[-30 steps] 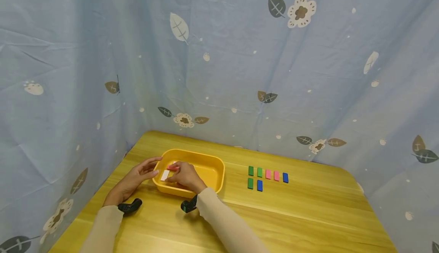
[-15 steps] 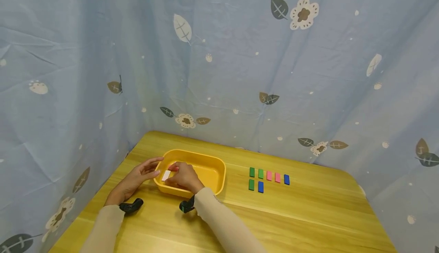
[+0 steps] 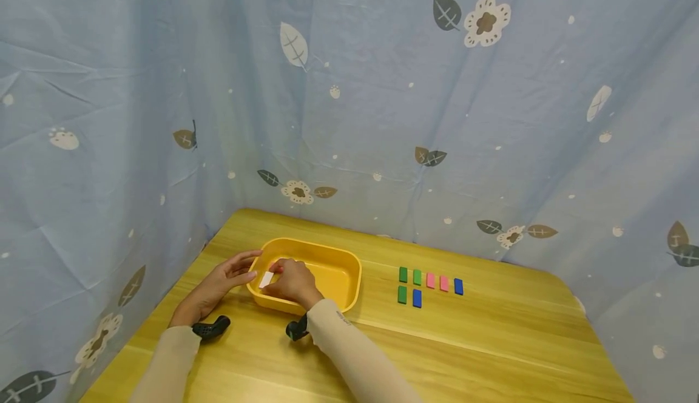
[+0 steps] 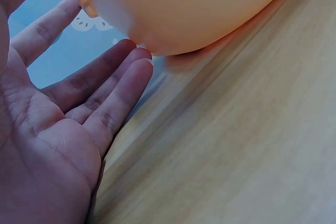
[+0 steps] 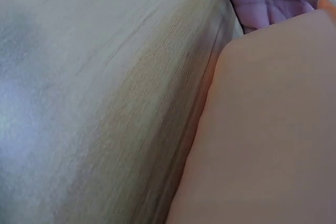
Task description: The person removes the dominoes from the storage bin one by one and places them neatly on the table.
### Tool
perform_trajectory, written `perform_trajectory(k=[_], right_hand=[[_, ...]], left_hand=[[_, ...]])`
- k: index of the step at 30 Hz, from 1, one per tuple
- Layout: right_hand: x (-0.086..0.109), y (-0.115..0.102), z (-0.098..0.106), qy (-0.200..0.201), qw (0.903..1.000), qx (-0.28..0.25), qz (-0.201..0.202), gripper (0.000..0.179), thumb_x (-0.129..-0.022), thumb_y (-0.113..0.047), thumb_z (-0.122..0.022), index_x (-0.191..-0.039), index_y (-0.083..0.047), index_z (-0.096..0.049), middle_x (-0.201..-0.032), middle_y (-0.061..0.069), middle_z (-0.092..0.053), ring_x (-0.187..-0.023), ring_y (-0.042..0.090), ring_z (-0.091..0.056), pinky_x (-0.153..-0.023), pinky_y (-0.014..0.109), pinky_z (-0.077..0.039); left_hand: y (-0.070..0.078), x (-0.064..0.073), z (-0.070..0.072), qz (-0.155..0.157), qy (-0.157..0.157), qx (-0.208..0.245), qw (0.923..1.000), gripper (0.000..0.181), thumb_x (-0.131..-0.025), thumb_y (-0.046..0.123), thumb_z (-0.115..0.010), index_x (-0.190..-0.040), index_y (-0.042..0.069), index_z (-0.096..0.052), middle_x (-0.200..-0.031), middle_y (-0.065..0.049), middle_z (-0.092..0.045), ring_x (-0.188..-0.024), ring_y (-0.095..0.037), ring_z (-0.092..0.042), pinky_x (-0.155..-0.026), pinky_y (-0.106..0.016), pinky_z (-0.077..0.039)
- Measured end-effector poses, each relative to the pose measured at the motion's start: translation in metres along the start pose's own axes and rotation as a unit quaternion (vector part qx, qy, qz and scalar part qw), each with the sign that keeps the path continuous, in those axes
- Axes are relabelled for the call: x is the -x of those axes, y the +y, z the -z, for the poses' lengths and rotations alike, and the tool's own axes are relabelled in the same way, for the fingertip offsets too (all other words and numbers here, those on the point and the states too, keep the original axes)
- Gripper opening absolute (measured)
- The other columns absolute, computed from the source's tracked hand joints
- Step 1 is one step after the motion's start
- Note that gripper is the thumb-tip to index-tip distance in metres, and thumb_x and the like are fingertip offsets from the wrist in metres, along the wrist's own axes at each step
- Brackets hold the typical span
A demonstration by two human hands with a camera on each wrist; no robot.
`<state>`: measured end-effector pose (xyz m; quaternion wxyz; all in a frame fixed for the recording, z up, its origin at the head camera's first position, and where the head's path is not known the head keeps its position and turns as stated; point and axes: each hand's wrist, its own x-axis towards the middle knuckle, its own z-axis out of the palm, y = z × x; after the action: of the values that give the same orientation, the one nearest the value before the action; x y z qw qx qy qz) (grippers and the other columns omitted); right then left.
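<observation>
In the head view, a yellow plastic tub (image 3: 306, 243) stands on the left of the wooden table. My right hand (image 3: 295, 280) reaches into its left end with bent fingers. A small white rectangular tile (image 3: 266, 279) shows between thumb and index finger, which seem to pinch its two ends. A pink tile (image 3: 276, 267) peeks out at the index finger, mostly hidden by it. Outside the left wall, my left hand (image 3: 218, 281) holds its fingers nearly straight, fingertips at the tub. In the left wrist view those fingers (image 4: 118, 85) touch or nearly touch the tub's outer wall.
To the right of the tub, small tiles lie in two rows: green tiles (image 3: 403, 274), pink tiles (image 3: 430, 280) and blue tiles (image 3: 459, 286). A patterned blue curtain (image 3: 377, 118) hangs behind and beside the table (image 3: 491, 330).
My right hand has shifted slightly left in the tub, and less of the pink tile shows. The left hand stays at the tub's wall. The head view has drifted a little.
</observation>
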<state>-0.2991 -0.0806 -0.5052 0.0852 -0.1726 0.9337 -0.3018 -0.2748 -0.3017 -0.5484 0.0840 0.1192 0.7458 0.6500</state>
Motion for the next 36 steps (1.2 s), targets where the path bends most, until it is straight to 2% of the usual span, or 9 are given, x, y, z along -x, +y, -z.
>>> perform_trajectory(k=[5,9,12,17,20,26,36], right_hand=[[0.0,0.001,0.0,0.001,0.9998,0.012,0.013,0.046,-0.076,-0.04,-0.092,-0.115,-0.021,-0.078,-0.104,-0.011,-0.073,-0.094,0.012,-0.065,-0.076,0.029,-0.052],[0.0,0.003,0.001,0.001,0.9994,-0.024,0.024,0.043,-0.077,-0.036,-0.092,-0.114,-0.017,-0.078,-0.088,-0.013,-0.072,-0.078,0.006,-0.063,-0.069,0.025,-0.051],[0.002,0.006,0.004,-0.005,0.9963,-0.077,0.037,0.043,-0.079,-0.029,-0.091,-0.115,-0.011,-0.077,-0.079,-0.014,-0.069,-0.068,0.002,-0.061,-0.066,0.022,-0.051],[0.008,0.009,0.017,-0.02,0.9854,-0.155,0.067,0.043,-0.084,-0.017,-0.087,-0.121,-0.001,-0.072,-0.08,-0.008,-0.07,-0.068,0.005,-0.064,-0.067,0.022,-0.054],[0.011,0.01,0.027,-0.021,0.981,-0.177,0.077,0.044,-0.086,-0.017,-0.086,-0.125,-0.002,-0.071,-0.082,-0.006,-0.071,-0.07,0.007,-0.065,-0.07,0.023,-0.055],[0.02,0.021,0.046,-0.009,0.9796,-0.18,0.089,0.046,-0.087,-0.023,-0.085,-0.128,-0.011,-0.07,-0.083,-0.009,-0.072,-0.072,0.007,-0.065,-0.068,0.024,-0.052],[0.041,0.048,0.08,0.011,0.9754,-0.172,0.138,0.047,-0.09,-0.025,-0.083,-0.133,-0.015,-0.068,-0.088,-0.01,-0.071,-0.063,0.012,-0.059,-0.059,0.025,-0.049]], left_hand=[[-0.001,0.0,-0.001,-0.001,0.003,0.002,1.0,0.057,-0.105,0.023,-0.063,-0.158,0.019,-0.042,-0.158,-0.016,-0.037,-0.144,-0.041,-0.035,-0.099,-0.019,-0.044],[-0.002,0.0,-0.001,-0.006,0.003,-0.001,1.0,0.057,-0.105,0.023,-0.063,-0.157,0.019,-0.042,-0.158,-0.016,-0.038,-0.137,-0.023,-0.045,-0.099,-0.018,-0.043],[-0.003,0.0,-0.001,-0.011,0.002,-0.003,0.9999,0.057,-0.105,0.023,-0.063,-0.157,0.018,-0.043,-0.158,-0.015,-0.037,-0.13,-0.009,-0.048,-0.099,-0.016,-0.042],[-0.003,0.0,-0.001,-0.007,-0.001,-0.006,1.0,0.058,-0.105,0.023,-0.063,-0.158,0.018,-0.041,-0.158,-0.016,-0.037,-0.13,-0.012,-0.048,-0.099,-0.02,-0.044],[-0.002,0.0,0.0,-0.005,-0.003,-0.005,1.0,0.058,-0.105,0.022,-0.063,-0.158,0.018,-0.041,-0.157,-0.017,-0.038,-0.13,-0.016,-0.049,-0.099,-0.025,-0.045],[-0.001,0.001,-0.001,-0.007,-0.002,-0.009,0.9999,0.057,-0.105,0.022,-0.063,-0.158,0.017,-0.041,-0.157,-0.018,-0.039,-0.129,-0.015,-0.049,-0.099,-0.025,-0.045],[-0.003,0.001,-0.002,-0.012,0.002,-0.006,0.9999,0.058,-0.105,0.02,-0.062,-0.158,0.015,-0.04,-0.157,-0.02,-0.039,-0.126,-0.011,-0.051,-0.098,-0.021,-0.046]])
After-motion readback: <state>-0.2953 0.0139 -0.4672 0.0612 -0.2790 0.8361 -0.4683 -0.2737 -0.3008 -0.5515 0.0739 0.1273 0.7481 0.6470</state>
